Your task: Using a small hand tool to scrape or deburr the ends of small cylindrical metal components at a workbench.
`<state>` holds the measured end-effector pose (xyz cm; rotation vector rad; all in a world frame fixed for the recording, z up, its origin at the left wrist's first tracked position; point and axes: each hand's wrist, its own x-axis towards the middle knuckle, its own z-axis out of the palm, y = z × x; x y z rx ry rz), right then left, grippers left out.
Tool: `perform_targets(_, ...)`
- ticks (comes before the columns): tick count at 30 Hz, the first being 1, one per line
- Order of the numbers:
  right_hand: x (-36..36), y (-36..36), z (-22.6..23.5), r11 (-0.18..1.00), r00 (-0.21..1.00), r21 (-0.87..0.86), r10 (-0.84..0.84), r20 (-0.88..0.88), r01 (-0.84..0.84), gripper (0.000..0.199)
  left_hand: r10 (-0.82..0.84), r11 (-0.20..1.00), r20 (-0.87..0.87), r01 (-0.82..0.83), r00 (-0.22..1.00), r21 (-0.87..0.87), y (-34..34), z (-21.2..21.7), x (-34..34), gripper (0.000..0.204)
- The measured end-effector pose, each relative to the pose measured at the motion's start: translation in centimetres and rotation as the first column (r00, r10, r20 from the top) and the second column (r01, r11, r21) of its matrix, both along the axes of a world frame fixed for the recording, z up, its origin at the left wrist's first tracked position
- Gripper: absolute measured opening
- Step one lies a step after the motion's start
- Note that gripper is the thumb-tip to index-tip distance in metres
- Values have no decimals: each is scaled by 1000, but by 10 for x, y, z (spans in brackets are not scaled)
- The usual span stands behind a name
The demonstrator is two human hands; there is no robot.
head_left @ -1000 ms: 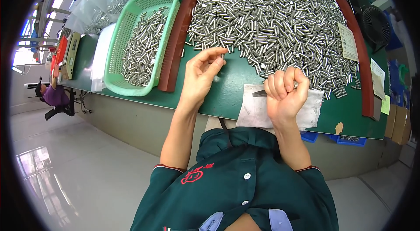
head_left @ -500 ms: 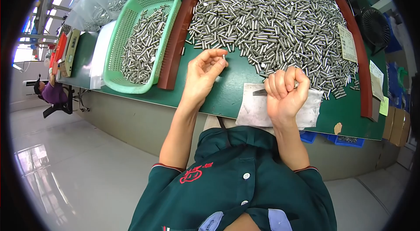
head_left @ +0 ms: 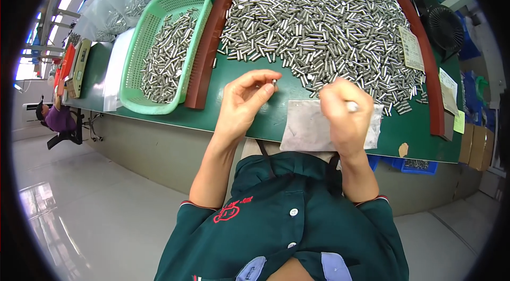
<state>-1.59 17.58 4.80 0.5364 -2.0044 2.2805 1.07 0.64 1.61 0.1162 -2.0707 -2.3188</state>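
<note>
Between thumb and index finger of my left hand (head_left: 241,101) a short shiny metal pin (head_left: 274,82) is pinched, held over the green table just in front of the pile. My right hand (head_left: 348,116) is closed and partly smeared by motion, over a greyish-white cloth (head_left: 305,127). A pale round end (head_left: 352,106) shows at its curled fingers; what it belongs to I cannot make out. Beyond both hands spreads a wide heap of metal pins (head_left: 313,20). To the left, a green plastic basket (head_left: 127,81) holds more of these pins.
Dark red rails (head_left: 197,81) border the heap. Paper labels (head_left: 411,49) and a black fan (head_left: 445,30) are on the right. Plastic bags of metal parts (head_left: 117,7) lie at the back left. Blue bins (head_left: 419,167) sit below the front edge. Another person (head_left: 57,119) sits far left.
My right hand has turned and is moving; the dark flat metal tool that stuck out of it is no longer visible. My left hand still pinches the pin, slightly lower.
</note>
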Motion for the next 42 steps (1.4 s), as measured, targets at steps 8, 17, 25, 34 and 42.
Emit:
perform_targets(8, -16, 5, 6, 864, 941, 376, 288, 177, -335, 8, -42, 999, -91, 44, 995, 21, 14, 19, 18, 11)
perform_targets(17, -15, 5, 11, 799, 860, 325, 436, 265, -505, 8, -47, 990, -114, 31, 992, -140, 8, 20, 24, 7)
perform_targets(25, -14, -1, 17, 742, 898, 511, 402, 178, -433, 11, -50, 965, -148, 9, 988, -263, 8, 26, 28, 8)
perform_targets(34, -18, -2, 15, 750, 831, 373, 426, 358, -546, 8, -73, 997, -54, 71, 996, -41, 2, 14, 24, 7)
perform_targets(42, -21, -3, 11, 775, 829, 344, 390, 400, -530, 9, -108, 983, 45, 100, 993, 152, 1, 7, 20, 10)
